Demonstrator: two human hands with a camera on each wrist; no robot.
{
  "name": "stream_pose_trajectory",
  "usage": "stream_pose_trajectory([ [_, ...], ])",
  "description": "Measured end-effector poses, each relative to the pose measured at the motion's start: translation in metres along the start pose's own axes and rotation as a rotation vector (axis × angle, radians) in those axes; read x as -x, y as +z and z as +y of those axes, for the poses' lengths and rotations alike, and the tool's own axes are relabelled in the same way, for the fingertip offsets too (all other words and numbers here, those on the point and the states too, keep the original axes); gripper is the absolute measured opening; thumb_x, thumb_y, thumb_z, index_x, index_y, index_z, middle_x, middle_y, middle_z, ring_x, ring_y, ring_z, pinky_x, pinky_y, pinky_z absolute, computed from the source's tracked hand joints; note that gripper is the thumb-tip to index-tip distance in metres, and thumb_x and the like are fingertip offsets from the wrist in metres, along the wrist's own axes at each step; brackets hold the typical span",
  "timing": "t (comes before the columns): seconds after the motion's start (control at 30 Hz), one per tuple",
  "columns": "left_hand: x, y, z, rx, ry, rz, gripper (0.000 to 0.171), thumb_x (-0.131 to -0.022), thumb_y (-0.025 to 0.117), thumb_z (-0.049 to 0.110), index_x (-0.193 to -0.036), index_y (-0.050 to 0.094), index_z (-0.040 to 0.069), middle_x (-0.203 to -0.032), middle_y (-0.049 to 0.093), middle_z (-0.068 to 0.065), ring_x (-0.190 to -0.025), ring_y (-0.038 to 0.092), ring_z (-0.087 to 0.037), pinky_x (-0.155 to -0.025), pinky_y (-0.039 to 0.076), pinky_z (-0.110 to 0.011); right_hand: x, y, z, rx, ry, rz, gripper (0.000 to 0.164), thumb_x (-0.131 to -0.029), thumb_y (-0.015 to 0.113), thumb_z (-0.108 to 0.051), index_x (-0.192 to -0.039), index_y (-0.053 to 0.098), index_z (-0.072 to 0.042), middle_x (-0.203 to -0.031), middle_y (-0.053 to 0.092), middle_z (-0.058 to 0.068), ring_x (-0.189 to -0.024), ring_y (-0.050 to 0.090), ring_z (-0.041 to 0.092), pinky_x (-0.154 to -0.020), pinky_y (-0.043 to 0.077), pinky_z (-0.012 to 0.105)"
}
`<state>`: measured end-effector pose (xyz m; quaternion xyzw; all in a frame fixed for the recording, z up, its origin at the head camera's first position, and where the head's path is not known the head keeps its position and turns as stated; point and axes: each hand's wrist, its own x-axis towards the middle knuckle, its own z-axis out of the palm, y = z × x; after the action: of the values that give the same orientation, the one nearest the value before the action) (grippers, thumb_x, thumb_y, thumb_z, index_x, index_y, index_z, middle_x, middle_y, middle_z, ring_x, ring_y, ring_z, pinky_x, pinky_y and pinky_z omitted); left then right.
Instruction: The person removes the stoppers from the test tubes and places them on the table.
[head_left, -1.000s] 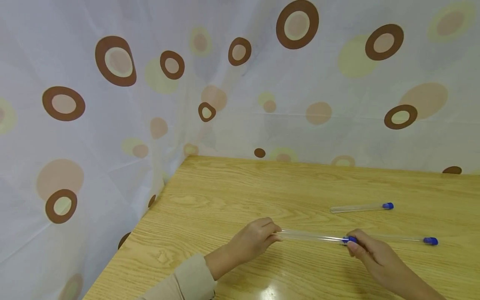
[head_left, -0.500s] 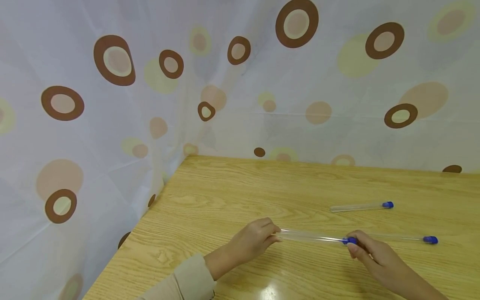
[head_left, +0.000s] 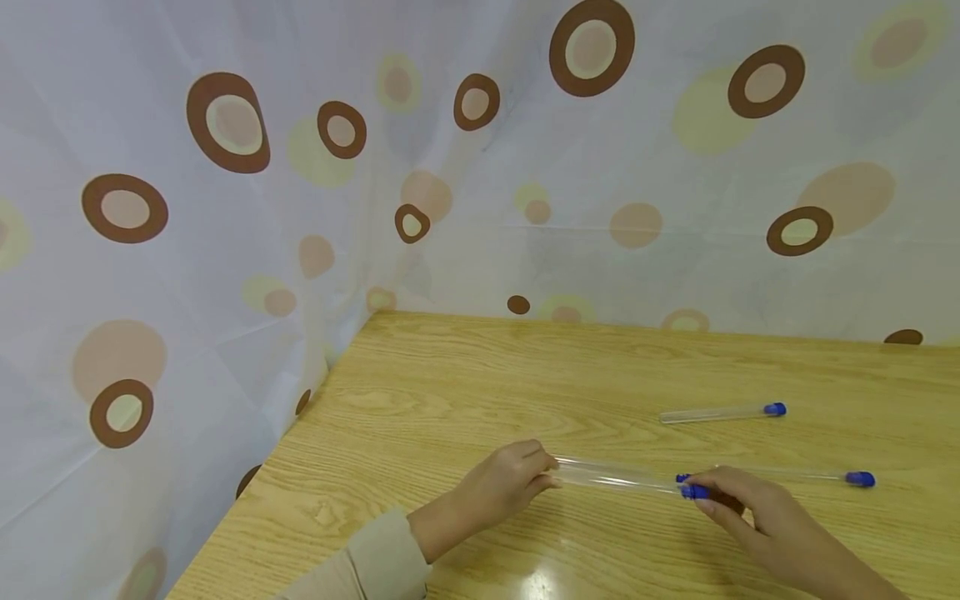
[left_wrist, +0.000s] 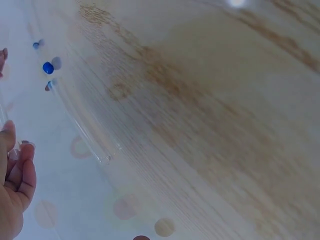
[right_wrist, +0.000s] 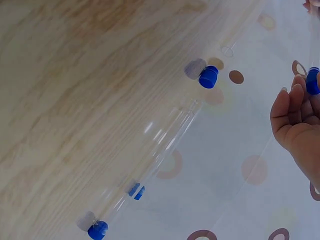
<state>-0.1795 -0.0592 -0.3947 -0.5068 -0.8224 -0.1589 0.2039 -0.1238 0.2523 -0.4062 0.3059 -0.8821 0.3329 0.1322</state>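
My left hand (head_left: 504,485) pinches the left end of clear test tubes (head_left: 611,481), held above the table; there appear to be two side by side. My right hand (head_left: 761,518) grips the blue cap (head_left: 692,492) of the nearer one between thumb and fingers. Just behind that cap shows another blue cap (head_left: 682,478), partly hidden by the fingers. In the right wrist view, the fingers of the right hand (right_wrist: 297,115) curl by a blue cap (right_wrist: 313,81) at the frame's edge. The left wrist view shows the left hand (left_wrist: 17,185) pinching a clear tube end.
A capped tube (head_left: 716,414) lies on the wooden table (head_left: 420,383) behind the right hand. Farther right lies another capped tube (head_left: 810,476), its left end beside that hand. A dotted white curtain (head_left: 465,258) hangs along the table's back and left edges.
My right hand has shifted slightly, lowering the gripped cap toward me. Two blue caps now show apart, where they nearly overlapped before. The left hand stays almost still.
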Motion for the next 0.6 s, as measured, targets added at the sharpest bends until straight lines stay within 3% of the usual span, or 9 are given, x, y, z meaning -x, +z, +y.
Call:
stream_pose_trajectory([
  [0.17,0.0000,0.0009,0.0004,0.001,0.001,0.015,0.015,-0.083,0.068,0.012,-0.092,0.069,0.001,-0.080,0.063,-0.002,-0.069,0.061,-0.006,-0.067,0.043,0.001,-0.0011,-0.0021,0.0008,0.031,-0.058,0.060,0.018,-0.083,0.064,0.004,-0.101,0.063,0.003,-0.081,0.058,-0.017,-0.064,0.049,-0.005,-0.049,0.042,0.015],
  [0.43,-0.0001,0.0057,0.0012,-0.062,0.021,0.067,0.016,-0.077,0.073,0.012,-0.091,0.071,0.005,-0.074,0.060,0.002,-0.064,0.058,-0.002,-0.064,0.041,0.004,-0.0006,-0.0008,0.0021,-0.016,0.010,-0.004,0.017,-0.082,0.064,0.005,-0.099,0.064,0.002,-0.079,0.059,-0.011,-0.064,0.049,-0.004,-0.050,0.043,0.016],
  [0.6,0.0020,0.0073,0.0013,-0.057,0.026,0.066,0.018,-0.076,0.074,0.012,-0.093,0.071,0.005,-0.072,0.058,0.003,-0.061,0.055,-0.001,-0.061,0.039,0.004,0.0009,0.0012,0.0052,-0.026,0.000,-0.011,0.021,-0.079,0.066,0.008,-0.098,0.063,-0.001,-0.080,0.058,-0.010,-0.064,0.049,-0.004,-0.050,0.044,0.016],
])
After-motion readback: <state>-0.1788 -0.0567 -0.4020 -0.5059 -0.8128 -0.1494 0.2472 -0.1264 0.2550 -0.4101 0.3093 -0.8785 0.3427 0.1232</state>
